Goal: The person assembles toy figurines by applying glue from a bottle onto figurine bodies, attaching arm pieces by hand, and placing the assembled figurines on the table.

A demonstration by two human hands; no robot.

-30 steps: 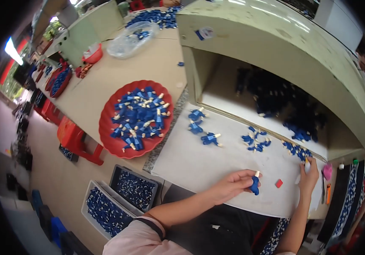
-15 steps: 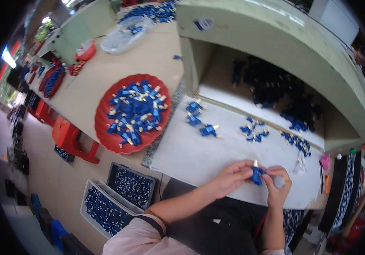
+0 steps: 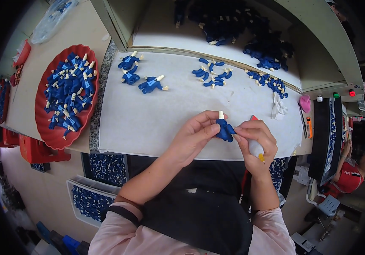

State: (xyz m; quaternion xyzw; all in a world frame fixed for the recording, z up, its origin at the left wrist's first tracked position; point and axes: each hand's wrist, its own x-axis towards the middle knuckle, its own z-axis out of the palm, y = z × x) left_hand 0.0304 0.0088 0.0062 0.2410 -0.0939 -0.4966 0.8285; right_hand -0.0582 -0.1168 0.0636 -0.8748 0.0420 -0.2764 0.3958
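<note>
My left hand (image 3: 196, 135) is closed on a small blue figurine body (image 3: 222, 126) with a cream peg pointing up. Thumb and forefinger of my right hand (image 3: 259, 138) pinch a blue arm piece (image 3: 231, 129) against its side. A white squeeze bottle (image 3: 255, 148) with a yellow tip is tucked in that same right hand. Farther up the white work sheet (image 3: 148, 123) lie several figurine bodies with arms (image 3: 152, 84). Loose curved blue arms (image 3: 211, 73) lie in a group at the middle, and a denser pile of arms (image 3: 271, 83) sits to the right.
A red scalloped tray (image 3: 42, 114) of blue figurines stands at left. Dark blue parts (image 3: 229, 25) fill the shelf opening behind. At right are a crumpled white tissue (image 3: 278, 106), pink lump (image 3: 305, 103) and orange pen (image 3: 309, 127). Crates (image 3: 74, 204) stand below; a person in red (image 3: 347, 176) sits far right.
The view has swung right and down, so the table things appear farther left and higher. Both hands still hold the figurine parts; the bottle remains in my right hand.
</note>
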